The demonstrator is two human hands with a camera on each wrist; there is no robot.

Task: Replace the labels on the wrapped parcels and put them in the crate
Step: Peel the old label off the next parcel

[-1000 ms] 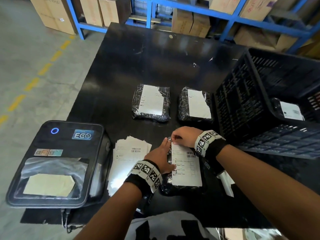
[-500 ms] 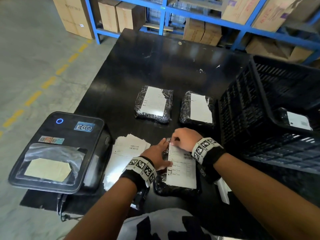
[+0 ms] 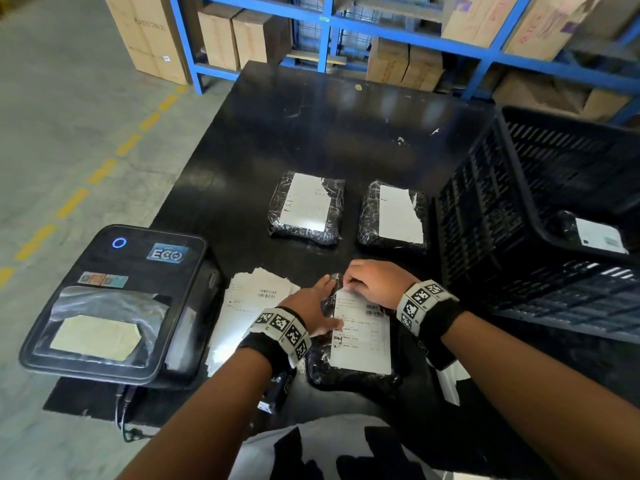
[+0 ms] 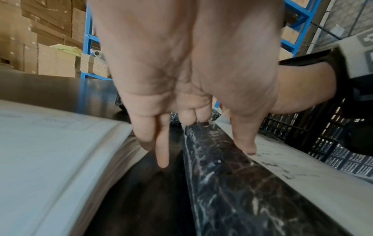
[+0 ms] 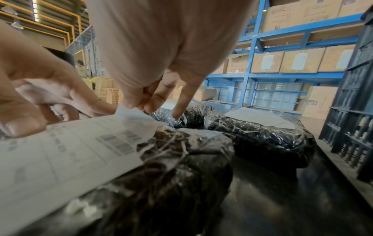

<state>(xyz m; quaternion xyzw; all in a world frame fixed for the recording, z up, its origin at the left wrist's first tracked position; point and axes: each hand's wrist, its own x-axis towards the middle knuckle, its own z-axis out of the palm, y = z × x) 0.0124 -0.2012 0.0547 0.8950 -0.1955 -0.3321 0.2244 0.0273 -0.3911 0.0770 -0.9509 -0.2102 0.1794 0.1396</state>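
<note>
— State of the right grip [image 3: 375, 284]?

— Pinching the far corner of the label [image 3: 363, 337], thumb against forefinger. Corner lifted clear of the wrap, plain from the right wrist view. Middle finger straight, tip down on the film just beyond.

— Reason for that hold?

— Judged: control of one corner, either to peel or to lay down without a crease. Cannot tell which from this moment.

— Left grip [image 3: 308, 308]?

— Spread and flat, pinching nothing. Thumb pressing the label's left edge, fingers down along the side of the near parcel [image 3: 349, 375]. Judged a brace, to stop the parcel sliding or lifting with the pull.

— Location of that parcel?

— On the desk [image 3: 329, 126], at its near edge, directly before the person. Not yet in the crate [image 3: 485, 216].

— Surroundings?

— Stack of loose labels [image 3: 242, 306] just left of the left grip, beside the label printer [image 3: 114, 303]; judged kept close for the swap. Two further parcels [image 3: 306, 209] side by side up the desk, labels upward, near the crate. Crate at the right; one labelled parcel [image 3: 595, 233] already inside.
</note>
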